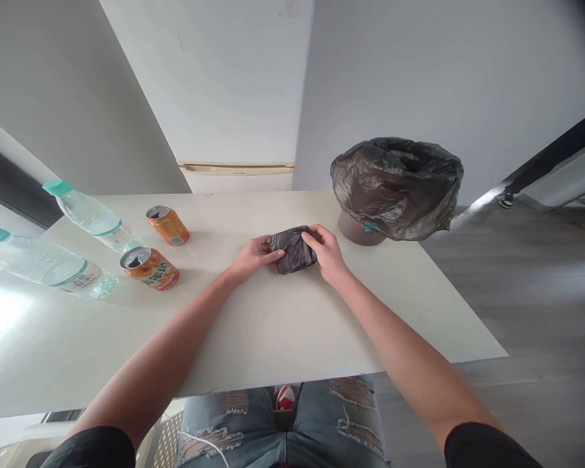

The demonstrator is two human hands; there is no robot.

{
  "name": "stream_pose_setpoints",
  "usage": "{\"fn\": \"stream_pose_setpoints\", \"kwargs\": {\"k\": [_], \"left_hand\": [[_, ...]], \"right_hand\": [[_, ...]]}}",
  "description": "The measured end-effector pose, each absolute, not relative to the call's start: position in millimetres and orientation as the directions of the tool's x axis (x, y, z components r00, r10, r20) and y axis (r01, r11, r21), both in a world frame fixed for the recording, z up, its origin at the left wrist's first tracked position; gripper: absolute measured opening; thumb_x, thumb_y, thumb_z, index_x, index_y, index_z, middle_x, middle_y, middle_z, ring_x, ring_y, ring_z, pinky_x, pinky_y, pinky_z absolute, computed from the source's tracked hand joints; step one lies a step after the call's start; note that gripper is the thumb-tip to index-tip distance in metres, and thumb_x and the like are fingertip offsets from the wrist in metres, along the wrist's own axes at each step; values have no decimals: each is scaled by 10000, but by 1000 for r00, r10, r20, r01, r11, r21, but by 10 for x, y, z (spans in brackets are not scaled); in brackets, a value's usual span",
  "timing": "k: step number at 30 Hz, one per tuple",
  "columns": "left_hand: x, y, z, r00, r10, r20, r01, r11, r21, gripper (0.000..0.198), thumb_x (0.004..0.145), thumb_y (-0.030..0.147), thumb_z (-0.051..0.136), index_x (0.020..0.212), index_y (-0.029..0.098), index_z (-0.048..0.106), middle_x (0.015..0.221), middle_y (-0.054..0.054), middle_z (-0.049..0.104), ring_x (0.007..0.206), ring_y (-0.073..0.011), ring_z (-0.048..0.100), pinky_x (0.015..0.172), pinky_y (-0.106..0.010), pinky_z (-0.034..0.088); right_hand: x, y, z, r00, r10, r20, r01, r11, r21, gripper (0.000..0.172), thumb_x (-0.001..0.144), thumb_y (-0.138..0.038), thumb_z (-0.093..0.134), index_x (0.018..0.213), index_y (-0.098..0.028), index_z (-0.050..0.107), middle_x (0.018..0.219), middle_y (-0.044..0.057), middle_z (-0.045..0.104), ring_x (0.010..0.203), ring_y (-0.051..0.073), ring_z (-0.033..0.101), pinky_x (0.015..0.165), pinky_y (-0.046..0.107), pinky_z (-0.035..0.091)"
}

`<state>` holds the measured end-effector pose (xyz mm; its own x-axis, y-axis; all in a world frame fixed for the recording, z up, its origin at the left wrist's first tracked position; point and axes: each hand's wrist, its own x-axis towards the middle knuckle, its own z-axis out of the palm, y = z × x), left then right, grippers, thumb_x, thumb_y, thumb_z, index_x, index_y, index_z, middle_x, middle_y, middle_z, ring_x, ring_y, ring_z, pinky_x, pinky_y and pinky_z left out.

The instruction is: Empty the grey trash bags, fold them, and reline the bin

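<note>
A small, folded black plastic bag (296, 253) is held between my two hands above the middle of the white table. My left hand (257, 258) grips its left edge, thumb on top and fingers underneath. At its upper right corner my right hand (325, 252) pinches the plastic between thumb and fingers. To the right stands a brown trash bin (353, 229) lined with a black garbage bag (400, 188), whose edge is folded over the rim. Inside the bin I cannot see the bottom.
Two opened orange soda cans (168, 225) (150, 268) stand on the table's left side. Beyond them are two clear plastic bottles (90, 211) (43, 260) with green caps. A white refrigerator (224, 84) rises behind the table (283, 331). Grey floor lies to the right.
</note>
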<state>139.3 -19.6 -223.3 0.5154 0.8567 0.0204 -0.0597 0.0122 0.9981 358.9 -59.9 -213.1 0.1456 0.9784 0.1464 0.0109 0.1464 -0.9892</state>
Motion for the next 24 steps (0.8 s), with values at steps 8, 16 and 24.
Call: {"fn": "stream_pose_setpoints", "kwargs": {"k": [8, 16, 24], "left_hand": [[1359, -153, -2252, 528, 849, -27, -182, 145, 973, 579, 798, 514, 928, 1218, 148, 768, 1135, -166, 826, 975, -290, 807, 849, -393, 662], [1314, -148, -2282, 637, 760, -128, -66, 219, 973, 587, 697, 406, 1015, 1162, 141, 776, 1132, -172, 819, 957, -285, 799, 806, -367, 652], [1246, -81, -2273, 631, 758, -162, -85, 275, 958, 560, 746, 385, 992, 1182, 123, 757, 1112, -166, 821, 944, -258, 795, 830, -335, 630]], "right_hand": [[3614, -610, -2111, -110, 987, -117, -174, -135, -975, 552, 652, -498, 953, 1061, -199, 735, 1077, 75, 796, 1045, 250, 723, 902, 354, 581], [3651, -607, -2104, -95, 973, -212, -302, -231, -925, 551, 559, -382, 1033, 1000, -164, 783, 1005, 86, 817, 911, 226, 749, 782, 325, 625], [3819, -570, -2141, -265, 909, -321, -201, -378, -904, 573, 580, -238, 1036, 1076, -138, 765, 1049, 109, 812, 905, 246, 787, 723, 357, 705]]}}
